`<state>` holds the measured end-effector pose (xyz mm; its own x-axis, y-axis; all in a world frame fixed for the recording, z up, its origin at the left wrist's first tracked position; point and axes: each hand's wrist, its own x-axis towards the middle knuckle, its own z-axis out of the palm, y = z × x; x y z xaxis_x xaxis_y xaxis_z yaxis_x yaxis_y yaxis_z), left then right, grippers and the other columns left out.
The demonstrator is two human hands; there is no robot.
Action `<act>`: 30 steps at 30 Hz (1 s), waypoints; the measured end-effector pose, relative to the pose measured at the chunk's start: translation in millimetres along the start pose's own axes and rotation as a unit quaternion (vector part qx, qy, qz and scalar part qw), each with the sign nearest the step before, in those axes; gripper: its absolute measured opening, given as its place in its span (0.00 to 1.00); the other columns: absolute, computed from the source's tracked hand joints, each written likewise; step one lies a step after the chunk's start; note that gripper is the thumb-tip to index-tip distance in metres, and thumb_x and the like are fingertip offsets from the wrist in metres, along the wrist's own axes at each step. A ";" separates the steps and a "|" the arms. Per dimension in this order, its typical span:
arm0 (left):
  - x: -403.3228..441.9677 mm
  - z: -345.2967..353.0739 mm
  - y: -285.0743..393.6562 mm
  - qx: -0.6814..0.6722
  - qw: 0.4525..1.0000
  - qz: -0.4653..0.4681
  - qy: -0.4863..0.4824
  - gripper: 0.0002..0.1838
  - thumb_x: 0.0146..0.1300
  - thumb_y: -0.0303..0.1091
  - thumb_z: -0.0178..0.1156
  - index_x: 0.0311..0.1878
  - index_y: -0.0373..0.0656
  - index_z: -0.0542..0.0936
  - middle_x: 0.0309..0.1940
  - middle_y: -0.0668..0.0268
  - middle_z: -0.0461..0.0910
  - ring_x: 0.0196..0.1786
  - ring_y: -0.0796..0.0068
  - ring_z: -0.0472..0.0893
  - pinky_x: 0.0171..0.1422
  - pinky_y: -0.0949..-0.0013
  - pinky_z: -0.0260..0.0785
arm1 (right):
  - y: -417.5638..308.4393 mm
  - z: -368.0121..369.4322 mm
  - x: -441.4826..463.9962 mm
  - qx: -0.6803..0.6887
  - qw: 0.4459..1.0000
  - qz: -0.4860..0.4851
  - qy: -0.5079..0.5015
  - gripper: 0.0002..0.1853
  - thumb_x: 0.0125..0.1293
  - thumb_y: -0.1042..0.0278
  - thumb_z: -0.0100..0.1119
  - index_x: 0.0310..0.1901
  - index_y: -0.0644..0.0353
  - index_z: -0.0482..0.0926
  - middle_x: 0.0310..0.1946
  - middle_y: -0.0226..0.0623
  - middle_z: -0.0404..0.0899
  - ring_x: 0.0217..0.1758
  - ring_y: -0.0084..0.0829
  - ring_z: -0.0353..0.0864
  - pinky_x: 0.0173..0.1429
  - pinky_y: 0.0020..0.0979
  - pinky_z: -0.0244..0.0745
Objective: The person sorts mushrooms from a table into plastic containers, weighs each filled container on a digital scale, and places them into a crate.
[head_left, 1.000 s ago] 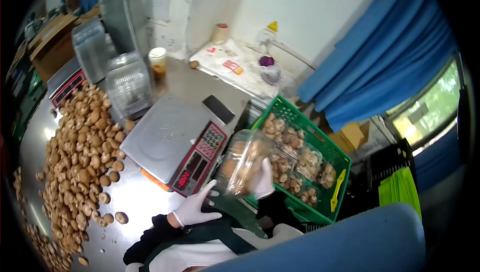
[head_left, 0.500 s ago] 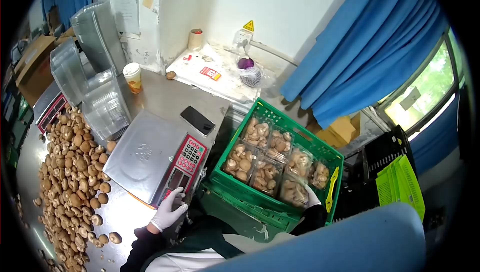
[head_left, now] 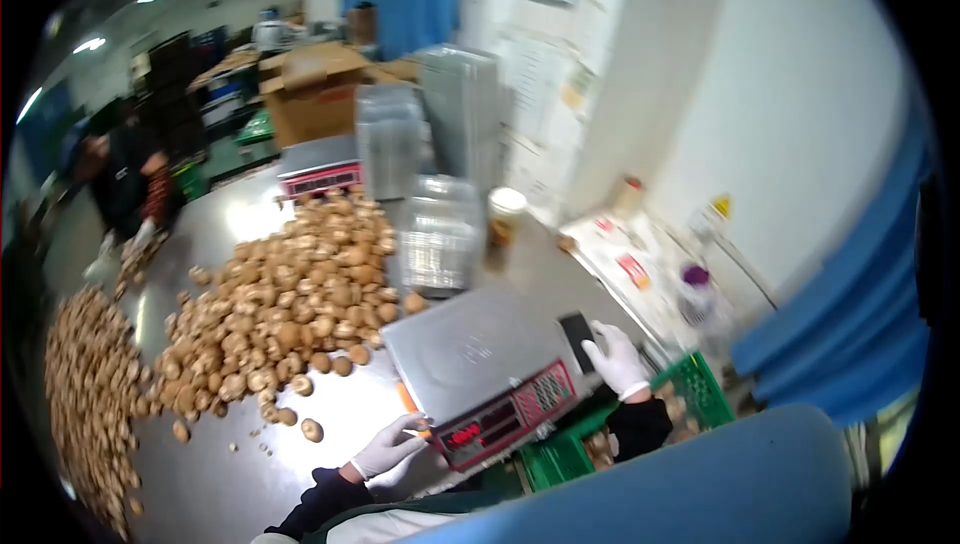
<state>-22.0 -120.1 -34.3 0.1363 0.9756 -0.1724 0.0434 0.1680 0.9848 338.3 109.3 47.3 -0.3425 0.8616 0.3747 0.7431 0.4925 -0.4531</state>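
Observation:
A silver scale (head_left: 470, 344) with a red keypad panel stands before me, its display lit red. My left hand (head_left: 388, 448), in a white glove, is at the scale's near left corner, fingers stretched out and apart with nothing in them. Beside the dark phone (head_left: 575, 336) on the metal table, my gloved right hand (head_left: 618, 360) has its fingers spread; whether it touches the phone I cannot tell. The green crate (head_left: 700, 389) with packed mushrooms is partly hidden beneath my right arm.
Loose mushrooms (head_left: 270, 309) heap left of the scale, with another pile (head_left: 90, 384) farther left. Clear plastic trays (head_left: 438, 234) and a paper cup (head_left: 506, 212) stand behind the scale. A second scale (head_left: 320, 164) and a co-worker (head_left: 130, 174) are at the far left.
The view has swung left, bringing the co-worker into sight. My right hand has left the mushroom packs in the crate and is now beside the phone. My left hand is at the scale's corner.

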 end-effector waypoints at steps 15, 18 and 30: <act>-146.1 -58.2 -138.8 -0.130 0.891 -0.111 0.420 0.27 0.66 0.42 0.58 0.63 0.37 0.69 0.48 0.57 0.79 0.48 0.70 0.80 0.51 0.71 0.75 | -120.6 228.1 275.9 0.108 0.962 -0.207 -0.144 0.14 0.58 0.59 0.58 0.32 0.63 0.84 0.32 0.51 0.81 0.40 0.48 0.82 0.46 0.41 0.75; -150.5 -51.8 -125.3 -0.165 0.871 -0.170 0.430 0.26 0.66 0.40 0.58 0.63 0.36 0.68 0.45 0.58 0.80 0.44 0.72 0.82 0.44 0.72 0.77 | -101.6 229.4 280.7 0.135 0.964 -0.149 -0.175 0.12 0.57 0.63 0.59 0.33 0.63 0.84 0.31 0.50 0.82 0.39 0.46 0.83 0.45 0.38 0.75; -118.4 -61.1 -90.7 -0.127 0.918 -0.117 0.356 0.28 0.66 0.46 0.57 0.64 0.39 0.68 0.49 0.59 0.75 0.45 0.72 0.78 0.50 0.71 0.73 | -112.6 154.0 154.0 0.156 0.903 -0.270 0.296 0.10 0.58 0.71 0.59 0.40 0.66 0.76 0.37 0.44 0.76 0.43 0.45 0.75 0.53 0.40 0.69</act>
<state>-102.5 -242.1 -102.0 -0.5339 0.7384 -0.4120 -0.2555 0.3236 0.9110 113.4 205.5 31.5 -0.1705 0.3152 0.9336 0.3299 0.9110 -0.2474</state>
